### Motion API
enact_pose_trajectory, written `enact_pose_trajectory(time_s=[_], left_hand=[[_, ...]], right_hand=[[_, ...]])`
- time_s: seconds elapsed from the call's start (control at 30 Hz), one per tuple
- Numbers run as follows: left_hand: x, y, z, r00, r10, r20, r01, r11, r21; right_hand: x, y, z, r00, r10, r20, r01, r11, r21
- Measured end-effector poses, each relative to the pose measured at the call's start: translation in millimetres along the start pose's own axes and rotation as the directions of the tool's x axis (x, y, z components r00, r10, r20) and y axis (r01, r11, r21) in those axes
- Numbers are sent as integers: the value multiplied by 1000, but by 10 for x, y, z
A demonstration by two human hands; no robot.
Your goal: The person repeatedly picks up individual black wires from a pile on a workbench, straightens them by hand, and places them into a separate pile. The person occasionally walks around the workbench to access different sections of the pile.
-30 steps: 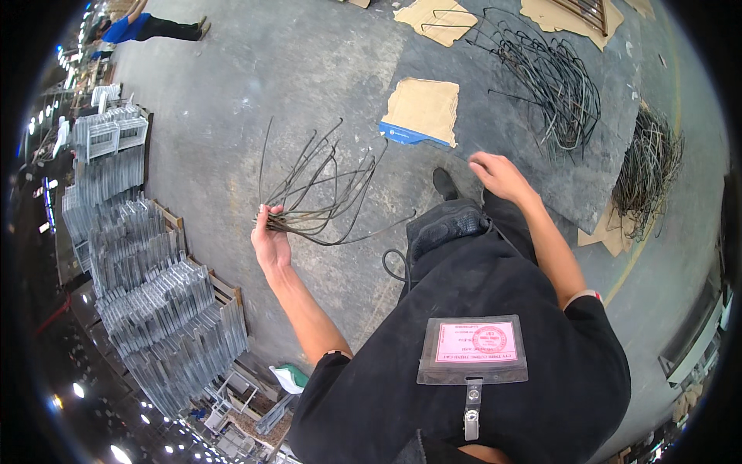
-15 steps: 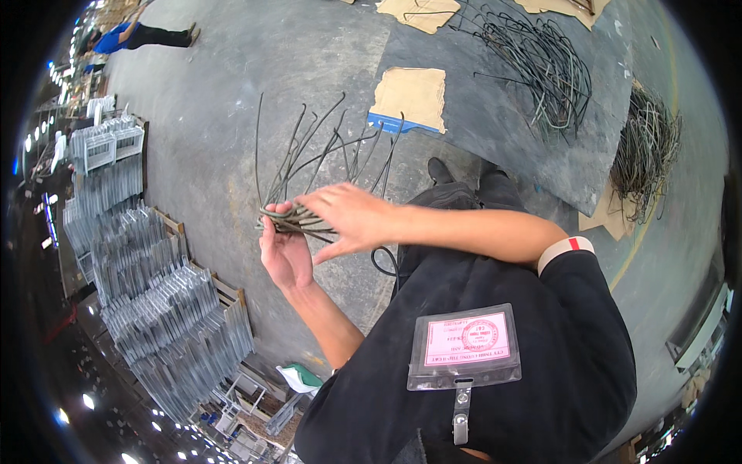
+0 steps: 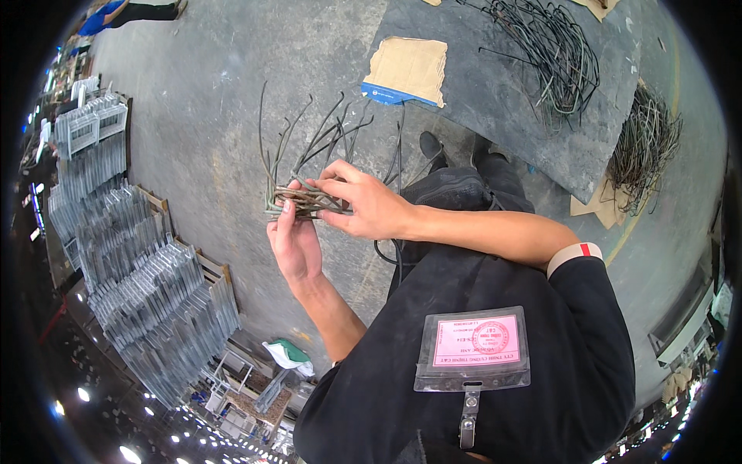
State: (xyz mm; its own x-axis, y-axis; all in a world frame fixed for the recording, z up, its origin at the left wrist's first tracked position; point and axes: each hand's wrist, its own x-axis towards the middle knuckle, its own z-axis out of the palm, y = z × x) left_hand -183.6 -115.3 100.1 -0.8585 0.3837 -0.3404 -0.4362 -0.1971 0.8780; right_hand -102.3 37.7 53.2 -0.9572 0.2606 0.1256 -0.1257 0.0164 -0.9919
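left hand (image 3: pixel 297 251) pinching a messy bundle of bent wires (image 3: pixel 311 201), right hand (image 3: pixel 371 207) kinda wrapped onto it too, bundle held up over the grey floor (image 3: pixel 205 147), another tangled wire pile (image 3: pixel 555 58) off to the right

The left forearm (image 3: pixel 331 317) rises from the lower edge, slanting up and to the left, its wrist (image 3: pixel 306 284) nearly straight. The left grip (image 3: pixel 297 249) shows its palm, thumb raised and fingers bent closed. The right forearm (image 3: pixel 487 230) runs almost level across the body from a bent elbow. The right grip (image 3: pixel 369 205) points left beside the other, back upward, fingers curved, thumb lower and spread from them.
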Motion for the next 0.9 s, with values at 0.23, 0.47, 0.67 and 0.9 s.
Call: enact_pose_trajectory(time_s=[0.23,0.47,0.67,0.9], left_hand=[[-27,8,95,999,42,-28,-41,999,1],[12,-19,40,995,101,-12,-100,993,62],[7,-81,60,981,176,-83,-170,983,72],[35,-200,145,959,255,-120,-242,964,112]], right_hand=[[28,7,-23,999,-22,-28,25,991,130],[155,40,-32,978,-176,-111,178,984,13],[214,26,-63,962,-253,-105,238,961,-139],[254,20,-57,958,-269,-102,242,945,-220]])
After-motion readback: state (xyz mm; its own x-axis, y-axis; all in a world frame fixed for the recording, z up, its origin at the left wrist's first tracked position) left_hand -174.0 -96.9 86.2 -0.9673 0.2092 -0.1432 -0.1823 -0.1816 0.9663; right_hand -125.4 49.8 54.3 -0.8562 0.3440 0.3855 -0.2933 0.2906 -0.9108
